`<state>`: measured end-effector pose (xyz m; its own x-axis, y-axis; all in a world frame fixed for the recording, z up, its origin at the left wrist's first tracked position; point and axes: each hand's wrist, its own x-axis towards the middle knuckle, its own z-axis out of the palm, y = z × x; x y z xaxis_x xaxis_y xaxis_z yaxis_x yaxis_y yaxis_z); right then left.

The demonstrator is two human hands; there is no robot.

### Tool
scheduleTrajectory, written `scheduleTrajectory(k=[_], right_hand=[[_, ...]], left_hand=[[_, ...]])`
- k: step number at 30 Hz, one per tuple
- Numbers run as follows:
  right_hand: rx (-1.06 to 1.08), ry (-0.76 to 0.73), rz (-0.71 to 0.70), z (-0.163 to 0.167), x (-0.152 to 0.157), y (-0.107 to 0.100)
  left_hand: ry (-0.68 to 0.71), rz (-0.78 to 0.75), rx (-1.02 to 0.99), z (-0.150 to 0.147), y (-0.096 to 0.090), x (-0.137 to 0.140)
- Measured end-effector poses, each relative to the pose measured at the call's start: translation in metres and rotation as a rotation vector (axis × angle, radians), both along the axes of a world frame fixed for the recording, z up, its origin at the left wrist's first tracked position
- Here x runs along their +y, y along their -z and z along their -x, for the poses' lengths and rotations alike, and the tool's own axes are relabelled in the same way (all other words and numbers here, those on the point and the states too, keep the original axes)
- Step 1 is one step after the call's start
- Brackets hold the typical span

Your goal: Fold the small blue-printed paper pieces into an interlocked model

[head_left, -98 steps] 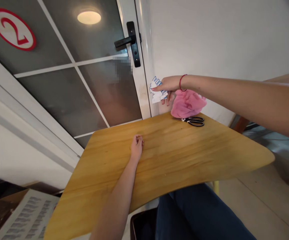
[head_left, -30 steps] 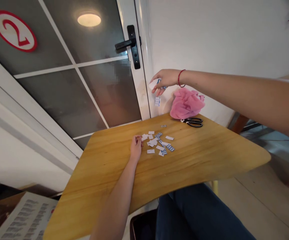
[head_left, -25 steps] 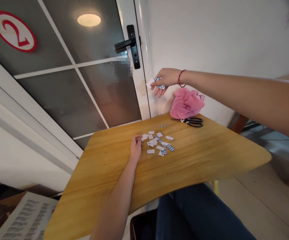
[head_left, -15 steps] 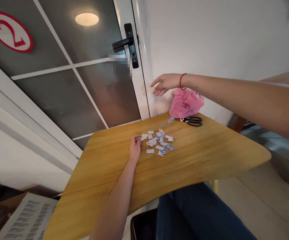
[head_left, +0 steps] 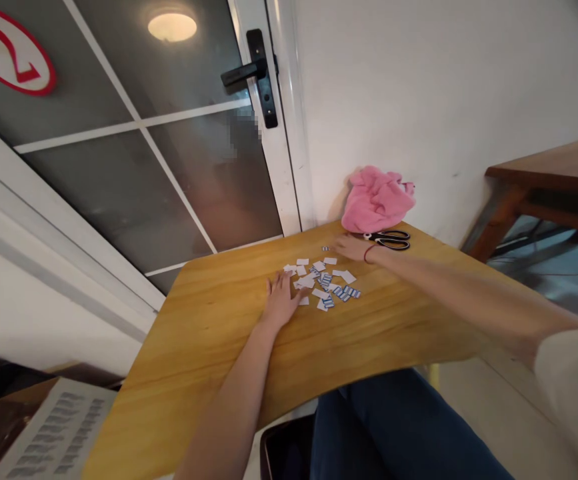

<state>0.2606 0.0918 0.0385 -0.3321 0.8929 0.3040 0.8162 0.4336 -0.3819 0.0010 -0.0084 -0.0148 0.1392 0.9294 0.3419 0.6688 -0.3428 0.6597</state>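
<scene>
A loose pile of small paper slips (head_left: 307, 283) lies on the wooden table (head_left: 209, 333). Some slips are plain white and others carry blue-striped print. My left hand (head_left: 283, 300) rests at the pile's left edge, fingers spread over the nearest slips. My right hand (head_left: 353, 247), with a red cord at its wrist, is low over the table's far side, fingers stretched out and slightly blurred. Just left of its fingertips is a lone printed slip (head_left: 325, 249). Black-handled scissors (head_left: 391, 239) lie beside that hand, their blades partly hidden.
A bunched pink cloth (head_left: 379, 200) sits at the table's far corner against the wall. Beyond the far edge stands a glazed door (head_left: 209, 160) with a black handle. A brown wooden table (head_left: 543, 170) is at right, and a printed carton (head_left: 59, 433) at lower left.
My right hand has come down from the air above the table to its far side, near the scissors. My left hand has opened from a closed pose and spread over the slips.
</scene>
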Motion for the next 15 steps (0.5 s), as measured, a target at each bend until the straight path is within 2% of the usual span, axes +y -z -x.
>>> scheduleTrajectory(k=[2,4,7,11,13,15], right_hand=[[-0.064,-0.017,0.071,0.006,0.001,0.02],[-0.116,-0.041,0.123,0.013,0.004,0.03],[-0.144,-0.105,0.164,0.029,0.009,0.031],[-0.125,-0.225,0.211,0.062,0.009,0.026],[-0.102,-0.3,0.232,0.079,0.005,0.023],[-0.077,-0.373,0.255,0.09,-0.003,0.02]], left_hand=[[0.063,0.02,0.079,-0.002,0.0,-0.003],[0.125,0.039,0.17,-0.003,-0.002,-0.006],[0.187,0.051,0.223,-0.004,-0.007,-0.01],[0.275,0.024,0.119,-0.005,-0.011,-0.011],[0.202,-0.039,0.084,-0.005,-0.01,-0.009],[0.062,-0.098,0.075,-0.004,-0.008,-0.007]])
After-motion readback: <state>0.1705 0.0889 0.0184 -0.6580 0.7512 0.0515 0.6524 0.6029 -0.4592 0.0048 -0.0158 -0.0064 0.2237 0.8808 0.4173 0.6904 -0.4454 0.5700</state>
